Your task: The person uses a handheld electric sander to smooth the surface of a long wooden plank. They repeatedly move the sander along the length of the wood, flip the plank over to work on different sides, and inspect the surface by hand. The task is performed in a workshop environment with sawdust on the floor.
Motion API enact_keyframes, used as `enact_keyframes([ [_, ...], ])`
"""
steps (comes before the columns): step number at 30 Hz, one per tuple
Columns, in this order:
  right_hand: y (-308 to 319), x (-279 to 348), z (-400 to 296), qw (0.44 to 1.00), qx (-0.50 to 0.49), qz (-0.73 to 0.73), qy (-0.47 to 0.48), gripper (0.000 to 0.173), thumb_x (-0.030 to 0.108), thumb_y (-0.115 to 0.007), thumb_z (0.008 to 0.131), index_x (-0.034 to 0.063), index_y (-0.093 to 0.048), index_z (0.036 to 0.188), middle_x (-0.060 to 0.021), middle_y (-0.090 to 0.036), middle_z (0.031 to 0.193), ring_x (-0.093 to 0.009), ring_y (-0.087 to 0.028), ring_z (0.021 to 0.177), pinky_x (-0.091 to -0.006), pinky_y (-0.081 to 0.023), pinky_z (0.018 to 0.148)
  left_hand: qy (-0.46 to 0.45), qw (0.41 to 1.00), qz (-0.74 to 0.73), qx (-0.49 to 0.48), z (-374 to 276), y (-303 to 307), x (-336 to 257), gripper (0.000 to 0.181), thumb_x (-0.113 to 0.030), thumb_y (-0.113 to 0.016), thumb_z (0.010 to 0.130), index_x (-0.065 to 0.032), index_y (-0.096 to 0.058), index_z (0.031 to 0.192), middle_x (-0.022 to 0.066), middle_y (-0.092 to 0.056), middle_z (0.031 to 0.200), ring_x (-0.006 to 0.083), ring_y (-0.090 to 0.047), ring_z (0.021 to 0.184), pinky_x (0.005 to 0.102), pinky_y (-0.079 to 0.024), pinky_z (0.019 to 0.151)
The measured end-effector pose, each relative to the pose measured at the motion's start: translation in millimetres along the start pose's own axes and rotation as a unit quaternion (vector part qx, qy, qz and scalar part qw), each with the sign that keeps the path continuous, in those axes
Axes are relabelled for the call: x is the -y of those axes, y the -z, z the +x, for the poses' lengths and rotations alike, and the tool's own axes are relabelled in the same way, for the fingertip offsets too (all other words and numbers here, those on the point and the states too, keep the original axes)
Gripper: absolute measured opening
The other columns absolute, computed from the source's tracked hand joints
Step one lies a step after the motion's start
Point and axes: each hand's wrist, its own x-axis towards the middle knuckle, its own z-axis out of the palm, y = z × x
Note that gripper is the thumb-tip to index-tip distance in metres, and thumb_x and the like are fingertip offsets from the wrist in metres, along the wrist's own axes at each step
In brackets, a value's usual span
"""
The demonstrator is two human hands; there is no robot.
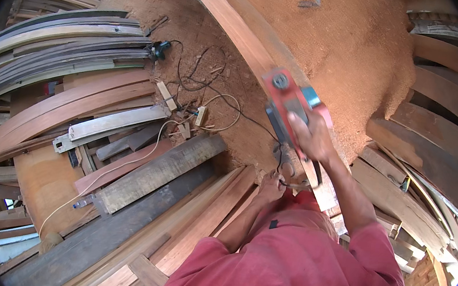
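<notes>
A red electric hand planer [286, 93] rests on the upper face of a long wooden plank [241, 34], slightly blurred. My right hand [314, 138] is closed around the planer's handle. The plank runs from the top of the view down to my body at a slant. Close to my waist, my left hand [271, 187] has its fingers around the planer's black power cord [262, 125]. A foot [288, 163] shows beside the plank, partly hidden by the planer and cord.
Wood shavings [349, 51] cover the ground, with a metal square [315, 0] on them. A teal power tool [160, 49] lies by stacked boards [76, 36] on the left. A pale extension cord [157, 141] crosses the timber. More planks [434, 124] are piled on the right.
</notes>
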Motion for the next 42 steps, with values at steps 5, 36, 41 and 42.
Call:
enact_keyframes([
  [5,-23.8,26.8,115.4,0.997,0.068,0.016,-0.015,0.06,0.054,-0.048,0.103,-0.0037,-0.065,0.109,-0.0124,-0.064,0.076,-0.022,-0.064,0.077,-0.041,-0.051,0.07,0.029,0.995,-0.023,-0.091,3.9,53.0,-23.2,0.038,-0.028,-0.066,0.088,-0.0061,-0.059,0.119,0.0237,-0.061,0.123,0.0475,-0.048,0.128,0.055,-0.041,0.108],
  [36,120.7,-230.6,-331.2,0.978,-0.078,0.016,-0.191,0.055,0.047,-0.054,0.103,0.0023,-0.059,0.073,-0.0041,-0.056,0.053,-0.013,-0.055,0.048,-0.0314,-0.045,0.048,0.156,0.911,-0.37,-0.098,53.4,59.6,-142.9,0.056,-0.028,-0.063,0.101,0.0009,-0.046,0.146,0.017,-0.063,0.128,0.0275,-0.066,0.107,0.0423,-0.06,0.086],
  [41,106.9,-255.6,-348.0,0.979,-0.051,-0.009,-0.195,0.06,0.053,-0.048,0.104,0.0024,-0.059,0.073,-0.0059,-0.058,0.055,-0.015,-0.055,0.049,-0.0341,-0.045,0.049,0.145,0.942,-0.299,-0.053,25.1,-2.6,-120.0,0.045,-0.03,-0.071,0.094,0.0034,-0.065,0.123,0.015,-0.074,0.104,0.0202,-0.069,0.093,0.0365,-0.057,0.081],
  [42,105.5,-262.6,-349.4,0.978,-0.054,0.003,-0.2,0.06,0.053,-0.048,0.104,0.0022,-0.059,0.074,-0.0067,-0.058,0.056,-0.016,-0.056,0.05,-0.0344,-0.046,0.05,0.115,0.949,-0.289,-0.049,20.5,-13.7,-121.6,0.046,-0.032,-0.071,0.093,0.0037,-0.066,0.12,0.0162,-0.074,0.103,0.0218,-0.069,0.093,0.0368,-0.056,0.084],
])
